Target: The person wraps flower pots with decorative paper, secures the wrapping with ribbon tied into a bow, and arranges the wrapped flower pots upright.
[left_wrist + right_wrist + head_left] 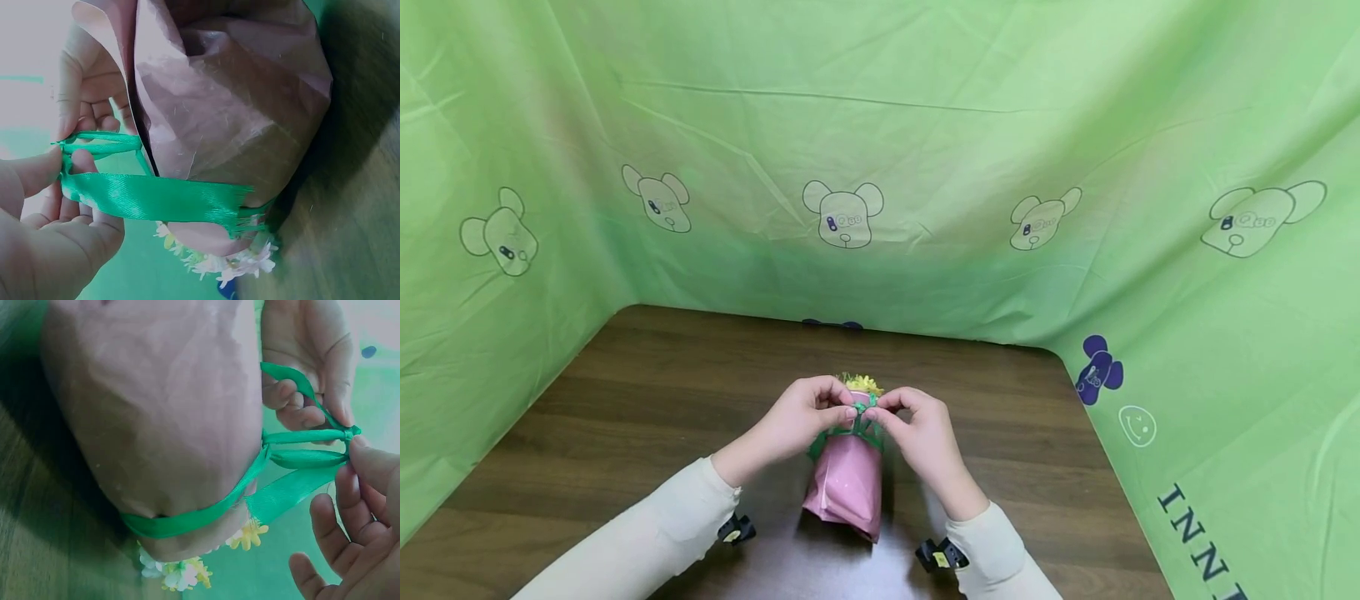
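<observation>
A bouquet in pink wrapping paper (847, 475) lies on the table, its yellow and white flowers (863, 383) pointing away from me. Around its neck runs a green satin ribbon (156, 197), with one frayed end hanging over the paper in the left wrist view. My left hand (801, 414) pinches the ribbon between thumb and forefinger. From the other side my right hand (921, 429) pinches the same ribbon (306, 456), thumb against forefinger. Both sets of fingertips nearly meet at a small knot of ribbon above the wrap.
The dark wooden table (662, 392) stretches around the bouquet. Green cloth (925, 142) printed with bear heads hangs at the back and both sides. Black camera mounts (942, 556) sit under the two sleeves.
</observation>
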`<state>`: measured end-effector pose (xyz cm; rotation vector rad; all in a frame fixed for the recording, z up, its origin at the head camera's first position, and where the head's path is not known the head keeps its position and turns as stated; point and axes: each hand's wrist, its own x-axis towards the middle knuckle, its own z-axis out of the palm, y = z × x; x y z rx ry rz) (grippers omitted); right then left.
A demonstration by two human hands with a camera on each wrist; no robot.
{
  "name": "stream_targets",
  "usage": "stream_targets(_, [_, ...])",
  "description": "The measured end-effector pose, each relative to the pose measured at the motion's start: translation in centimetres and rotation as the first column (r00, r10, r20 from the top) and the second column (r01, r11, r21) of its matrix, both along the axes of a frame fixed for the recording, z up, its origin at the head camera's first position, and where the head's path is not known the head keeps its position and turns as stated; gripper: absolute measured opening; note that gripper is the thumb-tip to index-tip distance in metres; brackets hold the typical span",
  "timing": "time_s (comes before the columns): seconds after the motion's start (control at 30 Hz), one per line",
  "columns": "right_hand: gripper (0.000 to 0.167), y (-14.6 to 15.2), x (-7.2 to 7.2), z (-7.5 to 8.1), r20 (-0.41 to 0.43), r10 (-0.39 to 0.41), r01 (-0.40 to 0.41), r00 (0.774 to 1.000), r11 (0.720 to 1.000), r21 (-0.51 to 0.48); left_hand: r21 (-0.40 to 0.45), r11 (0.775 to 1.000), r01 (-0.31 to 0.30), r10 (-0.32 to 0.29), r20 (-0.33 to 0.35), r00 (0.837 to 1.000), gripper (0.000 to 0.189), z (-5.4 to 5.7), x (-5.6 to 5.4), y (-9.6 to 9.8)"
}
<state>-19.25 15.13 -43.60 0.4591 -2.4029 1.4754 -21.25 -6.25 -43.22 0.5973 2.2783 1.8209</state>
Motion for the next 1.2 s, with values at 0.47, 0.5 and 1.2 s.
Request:
stream_targets(0.47, [0.011, -0.6, 0.4, 0.7, 0.129, 0.001, -0.002, 0.992, 1.0, 0.003, 0.12, 0.991, -0.049, 0.033, 0.134, 0.99, 0.015, -0.4, -0.1, -0.6])
stream_targets(0.5, [0.01, -0.6, 0.4, 0.7, 0.131, -0.003, 0.002, 0.991, 1.0, 0.001, 0.124, 0.991, -0.051, 0.033, 0.14, 0.99, 0.014, -0.4, -0.1, -0.6])
stream_targets(1.2, [0.007, -1.1, 1.8, 0.7, 0.119, -0.092, 0.099, 0.989, 0.994, -0.055, 0.121, 0.984, -0.131, 0.111, 0.159, 0.981, 0.011, -0.3, 1.2, 0.0])
